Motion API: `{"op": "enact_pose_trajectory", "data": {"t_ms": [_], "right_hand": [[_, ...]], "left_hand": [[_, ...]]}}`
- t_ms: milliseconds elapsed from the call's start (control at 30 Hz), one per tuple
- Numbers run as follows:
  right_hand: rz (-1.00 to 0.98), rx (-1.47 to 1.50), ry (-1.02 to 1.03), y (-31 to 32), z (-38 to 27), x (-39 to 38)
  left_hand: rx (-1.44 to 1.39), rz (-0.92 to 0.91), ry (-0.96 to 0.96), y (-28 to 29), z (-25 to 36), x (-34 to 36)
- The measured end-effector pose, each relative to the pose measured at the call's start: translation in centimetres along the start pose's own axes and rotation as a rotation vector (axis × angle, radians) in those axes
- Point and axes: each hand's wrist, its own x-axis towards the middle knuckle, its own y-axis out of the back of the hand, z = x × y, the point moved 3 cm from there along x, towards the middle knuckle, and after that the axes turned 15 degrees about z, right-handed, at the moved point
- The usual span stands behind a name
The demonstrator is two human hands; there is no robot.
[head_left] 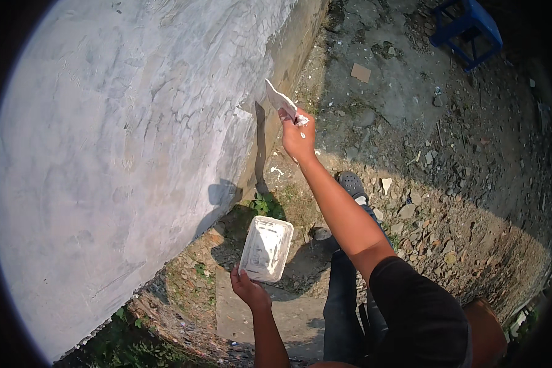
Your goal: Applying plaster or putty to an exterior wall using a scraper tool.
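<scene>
My right hand is closed around a flat putty knife, with white paste along its edge and smears on my fingers. Its blade points up and left, close to the lower border of the grey-white plastered wall; whether it touches the wall I cannot tell. Low in the middle, my left hand grips the near left corner of a white rectangular plastic tub. White paste coats the inside of the tub. Most of the left fingers are hidden beneath it.
Rubble and stones cover the ground on the right. A blue plastic stool stands at the far right, and a brown cardboard piece lies nearby. Green weeds grow at the wall's foot. My shoe rests on the dirt.
</scene>
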Motion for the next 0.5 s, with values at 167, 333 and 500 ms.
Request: {"op": "enact_pose_trajectory", "data": {"t_ms": [167, 333, 500], "right_hand": [[-0.008, 0.134, 0.488, -6.1, -0.7, -5.8], [-0.315, 0.105, 0.485, -0.8, 0.9, -9.6], [-0.037, 0.074, 0.416, -0.7, -0.6, -2.5]], "left_hand": [[0.036, 0.022, 0.007, 0.4, -1.3, -1.0], [0.170, 0.031, 0.048, 1.7, -2.2, -0.5], [0.123, 0.115, 0.021, -0.9, -0.4, -0.9]]}}
